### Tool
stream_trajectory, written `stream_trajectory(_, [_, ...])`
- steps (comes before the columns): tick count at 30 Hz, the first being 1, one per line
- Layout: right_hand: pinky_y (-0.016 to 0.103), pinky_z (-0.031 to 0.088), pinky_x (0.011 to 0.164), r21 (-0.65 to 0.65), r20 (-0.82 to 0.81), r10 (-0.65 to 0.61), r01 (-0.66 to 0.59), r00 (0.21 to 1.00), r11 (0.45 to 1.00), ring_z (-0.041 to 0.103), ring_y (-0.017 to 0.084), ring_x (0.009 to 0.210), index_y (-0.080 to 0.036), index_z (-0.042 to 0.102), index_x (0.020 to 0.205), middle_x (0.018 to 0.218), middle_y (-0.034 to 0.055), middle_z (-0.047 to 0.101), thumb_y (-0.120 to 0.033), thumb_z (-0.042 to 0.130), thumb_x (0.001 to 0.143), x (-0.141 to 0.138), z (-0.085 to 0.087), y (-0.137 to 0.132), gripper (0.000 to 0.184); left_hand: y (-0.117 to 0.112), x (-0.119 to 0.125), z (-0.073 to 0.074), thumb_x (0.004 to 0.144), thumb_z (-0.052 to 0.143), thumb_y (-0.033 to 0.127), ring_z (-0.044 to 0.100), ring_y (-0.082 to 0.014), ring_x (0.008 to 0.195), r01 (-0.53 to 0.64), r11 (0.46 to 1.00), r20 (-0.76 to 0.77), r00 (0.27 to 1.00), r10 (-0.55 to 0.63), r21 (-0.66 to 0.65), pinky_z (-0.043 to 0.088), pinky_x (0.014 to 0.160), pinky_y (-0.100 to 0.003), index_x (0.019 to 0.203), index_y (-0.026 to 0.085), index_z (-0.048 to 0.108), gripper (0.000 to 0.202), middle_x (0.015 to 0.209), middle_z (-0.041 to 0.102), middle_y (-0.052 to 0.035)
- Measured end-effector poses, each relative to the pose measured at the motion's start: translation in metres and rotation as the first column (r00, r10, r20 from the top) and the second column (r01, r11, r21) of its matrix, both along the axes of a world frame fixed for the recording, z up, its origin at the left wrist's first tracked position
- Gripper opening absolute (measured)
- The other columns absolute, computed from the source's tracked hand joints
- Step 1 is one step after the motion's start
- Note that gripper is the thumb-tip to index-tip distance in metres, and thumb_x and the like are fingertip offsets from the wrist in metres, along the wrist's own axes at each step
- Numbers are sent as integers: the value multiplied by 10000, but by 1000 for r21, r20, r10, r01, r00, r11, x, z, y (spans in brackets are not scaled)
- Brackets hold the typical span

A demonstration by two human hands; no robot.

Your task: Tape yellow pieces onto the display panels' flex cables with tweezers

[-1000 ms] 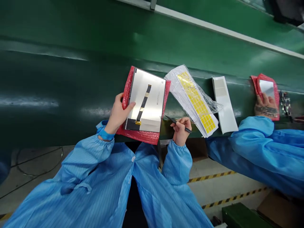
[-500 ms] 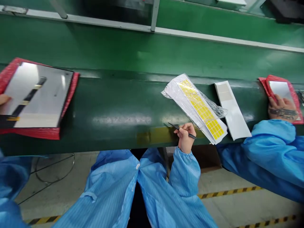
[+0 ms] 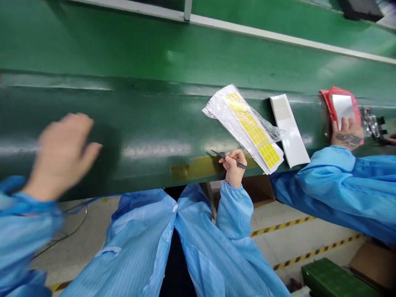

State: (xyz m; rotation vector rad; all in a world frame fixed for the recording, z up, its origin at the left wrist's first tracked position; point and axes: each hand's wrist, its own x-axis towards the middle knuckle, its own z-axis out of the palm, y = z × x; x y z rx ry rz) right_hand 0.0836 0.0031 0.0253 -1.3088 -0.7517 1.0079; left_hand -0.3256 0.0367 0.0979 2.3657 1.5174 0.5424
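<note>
My left hand (image 3: 63, 152) hovers blurred over the green conveyor belt (image 3: 148, 119) at the left, fingers apart and holding nothing. My right hand (image 3: 233, 165) rests at the belt's near edge, closed on black tweezers (image 3: 228, 159) that point left. Just right of it lies a clear bag of yellow sticker sheets (image 3: 247, 128), and beside that a white backing strip (image 3: 289, 130). The panel on red bubble wrap is out of view.
A co-worker's hand (image 3: 346, 134) in a blue sleeve holds a silver panel in red bubble wrap (image 3: 342, 107) at the right. Yellow tape (image 3: 198, 167) marks the belt's edge. A green box (image 3: 331, 280) and a cardboard box sit on the floor.
My left hand slid the panel on red bubble wrap away to the left, let it go, and now moves back empty. My right hand stayed put with the tweezers.
</note>
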Motion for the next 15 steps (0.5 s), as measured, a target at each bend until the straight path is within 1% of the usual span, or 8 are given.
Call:
stream_trajectory(1, [155,236,369,6,4,4,-4,1000,1000,497,83,396,-206,465,725,533,-51,594,-218,685,682,0,0,-1,224,-9,22,-11,1043,361,333,289,-441,1444,31,999,-89,996,-32,-21,212,1170,-679,1536,163,311,524,1604,306,-110])
stream_trajectory(2, [157,257,373,15,14,9,-9,1000,1000,495,81,394,-206,475,734,541,-48,605,-216,684,695,0,1,-2,214,-20,47,-22,1040,387,302,354,-414,1424,125,992,-147,981,-129,-32,268,1161,-650,1496,134,382,487,1580,345,-157])
stream_trajectory(3, [160,282,380,23,32,19,-19,999,1000,485,76,388,-204,486,746,558,-40,624,-214,685,711,-1,1,-4,202,-31,73,-31,1036,402,277,378,-391,1419,223,975,-154,962,-224,-24,278,1163,-634,1464,125,436,455,1558,378,-183])
stream_trajectory(5, [168,337,400,32,78,43,-45,996,998,476,68,384,-199,511,770,600,-24,663,-214,689,742,-1,4,-9,181,-52,122,-45,1030,430,272,316,-365,1463,364,931,-130,922,-364,-26,254,1181,-617,1467,160,457,452,1570,358,-191])
stream_trajectory(7, [177,386,425,29,119,61,-65,991,997,519,80,414,-196,532,786,606,-20,669,-222,695,762,-3,7,-14,167,-66,157,-51,1021,467,293,264,-356,1487,419,907,-99,902,-420,-38,241,1188,-612,1494,190,437,485,1594,310,-186])
stream_trajectory(8, [181,404,434,20,136,67,-70,988,997,548,92,437,-196,538,787,599,-21,664,-229,700,767,-4,8,-16,166,-69,168,-52,1014,490,314,248,-358,1492,423,905,-86,900,-426,-51,239,1188,-614,1505,198,424,510,1602,292,-180])
stream_trajectory(11, [196,442,447,-27,194,77,-73,978,997,619,125,502,-194,544,777,598,-14,662,-262,717,767,-7,14,-21,186,-69,176,-56,999,529,368,241,-358,1494,411,906,-70,906,-418,-98,237,1191,-616,1510,205,421,548,1608,292,-143])
stream_trajectory(15, [208,467,459,-75,251,90,-73,964,995,669,150,555,-192,540,752,615,-5,666,-284,726,761,-13,22,-23,208,-56,146,-58,1033,441,340,251,-333,1495,390,915,-76,914,-398,-99,206,1197,-636,1482,216,464,467,1603,314,-99])
